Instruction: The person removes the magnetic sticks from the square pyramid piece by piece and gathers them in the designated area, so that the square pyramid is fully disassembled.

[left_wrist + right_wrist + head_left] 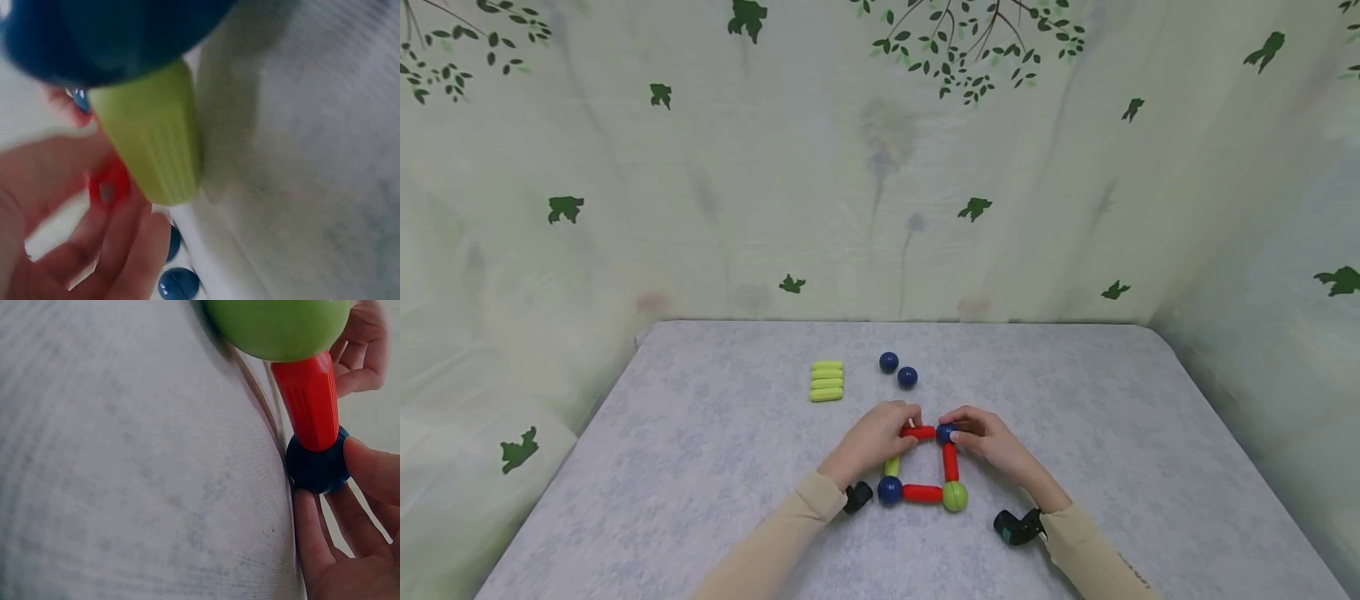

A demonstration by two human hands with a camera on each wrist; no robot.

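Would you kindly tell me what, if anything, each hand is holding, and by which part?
The left hand pinches a red rod near the end away from the blue ball, which the right hand holds between thumb and fingers.

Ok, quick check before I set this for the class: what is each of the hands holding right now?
Left hand: closed, pinching a red rod.
Right hand: closed, thumb and fingers holding a blue ball.

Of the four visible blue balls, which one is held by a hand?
The blue ball held in the right hand, straight beyond the green ball. No hand holds the near-left blue ball or the two loose blue balls farther back.
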